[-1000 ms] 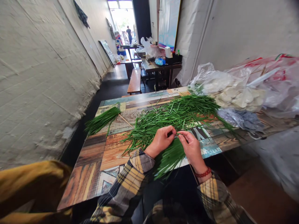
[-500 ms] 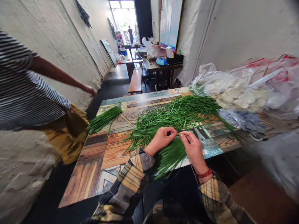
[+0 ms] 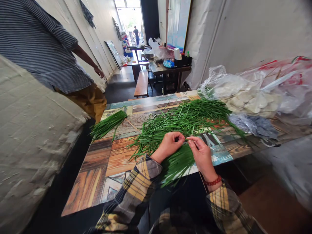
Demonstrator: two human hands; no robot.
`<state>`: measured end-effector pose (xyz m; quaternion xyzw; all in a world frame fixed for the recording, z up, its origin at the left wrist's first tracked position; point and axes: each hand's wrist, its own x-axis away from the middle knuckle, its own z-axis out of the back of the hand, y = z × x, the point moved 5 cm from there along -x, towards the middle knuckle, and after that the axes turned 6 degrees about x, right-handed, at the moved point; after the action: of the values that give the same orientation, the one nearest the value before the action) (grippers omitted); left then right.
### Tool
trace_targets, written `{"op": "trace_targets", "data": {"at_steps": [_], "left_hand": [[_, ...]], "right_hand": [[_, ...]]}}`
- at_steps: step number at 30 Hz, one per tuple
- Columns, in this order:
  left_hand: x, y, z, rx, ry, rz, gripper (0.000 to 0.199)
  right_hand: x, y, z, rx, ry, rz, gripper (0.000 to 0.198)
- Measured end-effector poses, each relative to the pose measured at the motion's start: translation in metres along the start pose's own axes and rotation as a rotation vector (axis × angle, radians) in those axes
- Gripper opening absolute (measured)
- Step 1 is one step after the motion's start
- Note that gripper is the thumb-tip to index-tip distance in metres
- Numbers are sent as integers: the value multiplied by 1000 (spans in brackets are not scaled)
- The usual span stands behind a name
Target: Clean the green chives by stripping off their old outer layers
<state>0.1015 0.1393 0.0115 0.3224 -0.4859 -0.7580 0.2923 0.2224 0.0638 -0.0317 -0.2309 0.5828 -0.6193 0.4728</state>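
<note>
My left hand (image 3: 170, 144) and my right hand (image 3: 201, 152) meet at the table's near edge, thumbs and forefingers pinched on the ends of garlic chives. Beneath them a flat fan of garlic chives (image 3: 179, 162) spreads toward me, its tips over the edge. A thin wooden stick (image 3: 201, 178) shows beside my right wrist; its other end is hidden. Just beyond my hands lies a large loose heap of garlic chives (image 3: 180, 118). To the left rests a neat bunch of garlic chives (image 3: 109, 124), with a thin skewer (image 3: 132, 125) sticking out of it.
Clear plastic bags (image 3: 253, 94) holding pale flat rounds stand on the right of the wood-patterned table (image 3: 95, 169). Near them lies a grey crumpled bag (image 3: 258, 126). A person in a striped shirt (image 3: 48, 48) is at the left. Beyond are a bench (image 3: 141, 84) and further tables.
The person in the striped shirt has moved away from me, along the left wall. My hands keep almost the same place and pinch.
</note>
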Motion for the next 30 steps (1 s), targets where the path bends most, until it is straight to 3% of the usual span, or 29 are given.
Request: {"op": "trace_targets", "data": {"at_steps": [9,30], "left_hand": [[2,10,1,-160,35,-102,14],[2,10,0,-168,41,-88,15]], "right_hand": [[0,1,0,9,18,1,25],[0,2,-1,31,-5,5,25]]}}
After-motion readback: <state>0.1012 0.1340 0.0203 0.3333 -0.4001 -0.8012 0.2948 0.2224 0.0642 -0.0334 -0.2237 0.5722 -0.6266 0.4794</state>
